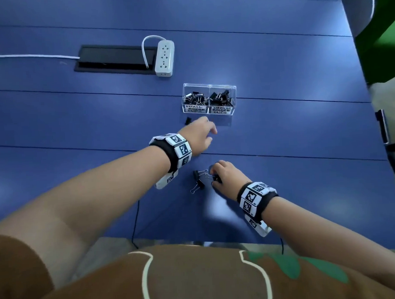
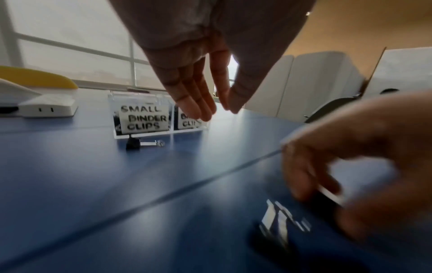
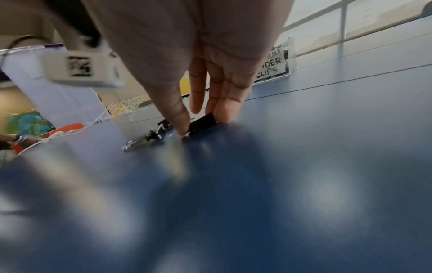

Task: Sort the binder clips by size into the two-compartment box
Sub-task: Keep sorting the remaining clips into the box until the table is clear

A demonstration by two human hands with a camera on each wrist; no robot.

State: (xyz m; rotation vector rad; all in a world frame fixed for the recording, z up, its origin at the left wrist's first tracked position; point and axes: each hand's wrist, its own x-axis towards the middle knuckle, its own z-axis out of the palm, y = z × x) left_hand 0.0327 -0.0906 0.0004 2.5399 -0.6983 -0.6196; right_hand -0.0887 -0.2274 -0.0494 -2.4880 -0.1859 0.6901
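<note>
A clear two-compartment box point(image 1: 209, 85) stands mid-table, labelled small on its left and medium on its right, with black clips in both halves. My left hand point(image 1: 211, 135) hovers just in front of it, fingers straight and empty point(image 2: 219, 110). One small clip point(image 1: 187, 121) lies by the box's front left corner point(image 2: 134, 143). Nearer me, my right hand point(image 1: 213, 178) pinches a black binder clip point(image 3: 202, 123) between thumb and fingers on the table point(image 3: 201, 126). Two more clips point(image 1: 197, 180) lie just left of it.
A white power strip point(image 1: 165, 57) and a black cable hatch point(image 1: 115, 60) sit behind the box on the blue table point(image 1: 79, 122). The table's right edge point(image 1: 369, 94) has a dark chair frame point(image 1: 384, 127) beside it. The front edge runs close to my body.
</note>
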